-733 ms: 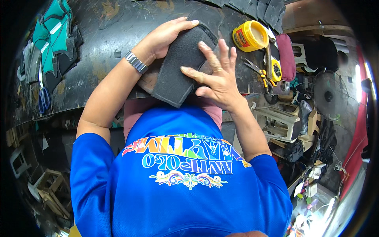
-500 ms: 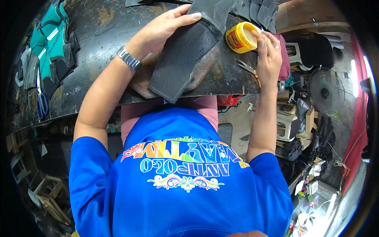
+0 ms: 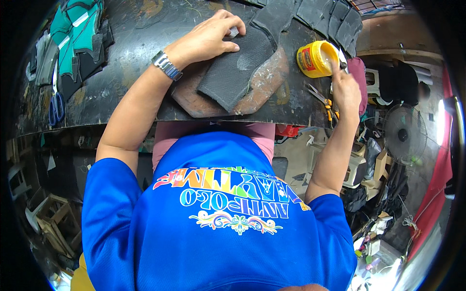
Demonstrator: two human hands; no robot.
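A black textured sheet piece (image 3: 233, 72) lies flat on a worn brown board (image 3: 267, 92) at the table's front edge. My left hand (image 3: 208, 39) rests at the sheet's upper left, thumb and forefinger apart and curved. A small grey patch shows between them; whether it is a loose bit I cannot tell. A yellow jar (image 3: 313, 60) stands tilted to the right, its mouth facing my right hand (image 3: 347, 92). The right fingers are closed together at the jar's mouth, slightly blurred. What they pinch is hidden.
Orange-handled scissors (image 3: 330, 109) lie below the jar, beside a dark red item (image 3: 358, 85). Several black cut pieces (image 3: 332, 22) fan out at the back right. Teal pieces (image 3: 75, 36) and blue-handled scissors (image 3: 56, 109) are at the left. A fan (image 3: 404, 135) stands at right.
My left hand has let go of the sheet's upper edge, and the sheet now lies flatter on the board. The right fingers have moved down at the jar's mouth. The view has shifted slightly.
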